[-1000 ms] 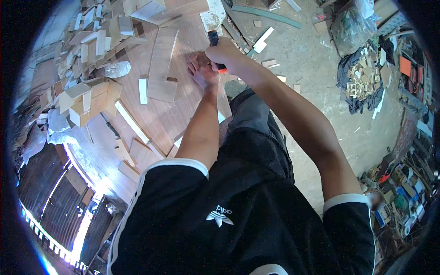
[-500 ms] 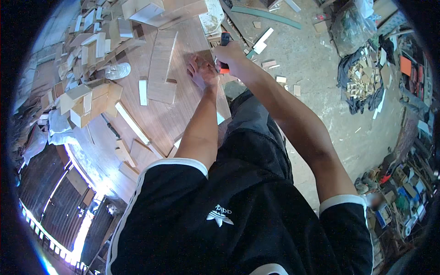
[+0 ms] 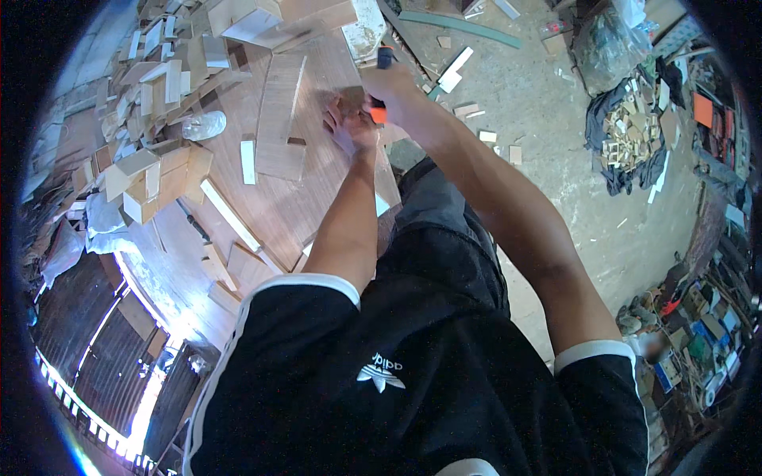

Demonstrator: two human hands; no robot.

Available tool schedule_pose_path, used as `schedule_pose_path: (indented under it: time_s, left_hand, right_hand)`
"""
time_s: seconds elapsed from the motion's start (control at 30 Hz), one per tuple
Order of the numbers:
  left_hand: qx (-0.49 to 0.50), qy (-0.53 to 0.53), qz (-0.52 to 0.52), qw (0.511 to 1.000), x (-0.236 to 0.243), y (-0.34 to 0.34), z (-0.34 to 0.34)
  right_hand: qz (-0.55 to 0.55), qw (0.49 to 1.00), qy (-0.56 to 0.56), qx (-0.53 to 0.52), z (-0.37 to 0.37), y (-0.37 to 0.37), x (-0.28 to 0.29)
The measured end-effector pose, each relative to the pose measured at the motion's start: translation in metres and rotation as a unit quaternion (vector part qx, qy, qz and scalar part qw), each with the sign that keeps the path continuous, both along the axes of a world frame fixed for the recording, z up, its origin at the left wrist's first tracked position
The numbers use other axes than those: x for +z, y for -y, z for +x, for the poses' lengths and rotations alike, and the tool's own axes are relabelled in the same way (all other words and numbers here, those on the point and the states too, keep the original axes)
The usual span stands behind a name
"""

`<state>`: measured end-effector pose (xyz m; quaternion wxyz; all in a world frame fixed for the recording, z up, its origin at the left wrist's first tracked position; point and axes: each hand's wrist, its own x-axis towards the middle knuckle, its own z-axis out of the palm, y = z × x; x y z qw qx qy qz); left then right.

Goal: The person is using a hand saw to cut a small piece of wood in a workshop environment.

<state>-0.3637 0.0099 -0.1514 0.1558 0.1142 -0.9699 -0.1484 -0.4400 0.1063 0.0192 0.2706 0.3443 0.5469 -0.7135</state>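
My right hand [image 3: 393, 86] is closed round the handle of a black-and-orange hand tool [image 3: 379, 116]; its working end is hidden, so its kind does not show. Beside it, at the table's right edge, my left hand [image 3: 350, 131] lies flat with its fingers spread. Whether a small piece of wood lies beneath that palm, I cannot tell. Left of my left hand, a long wooden board [image 3: 278, 119] rests on the wood-topped table [image 3: 321, 170]. A short white-faced strip [image 3: 248, 162] lies next to this board.
Wooden boxes [image 3: 163, 181] and piled offcuts [image 3: 159, 79] crowd the left side, near a clear plastic bottle [image 3: 204, 125]. A dark slim tool [image 3: 193, 220] and a long strip [image 3: 230, 213] lie nearer. Wood scraps [image 3: 627, 139] fill a black sack on the floor at right.
My right hand and the black-and-orange tool have shifted slightly left and away from me, closer to my left hand. My left hand stays in place.
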Motion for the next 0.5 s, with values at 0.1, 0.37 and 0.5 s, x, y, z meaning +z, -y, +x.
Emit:
schedule_pose_path:
  time_s: [0.1, 0.37, 0.5]
  left_hand:
    - [-0.013, -0.012, 0.061, 0.998, 0.003, -0.015, -0.001]
    - [-0.022, 0.012, 0.041, 0.999, 0.008, -0.008, 0.004]
    - [0.004, 0.024, 0.056, 0.998, 0.007, 0.002, 0.009]
  right_hand:
    - [0.090, 0.996, 0.013, -0.013, -0.006, -0.004, -0.013]
    - [-0.007, 0.999, 0.022, -0.035, 0.009, -0.011, -0.002]
    - [-0.028, 0.999, 0.009, -0.019, 0.016, -0.009, 0.019]
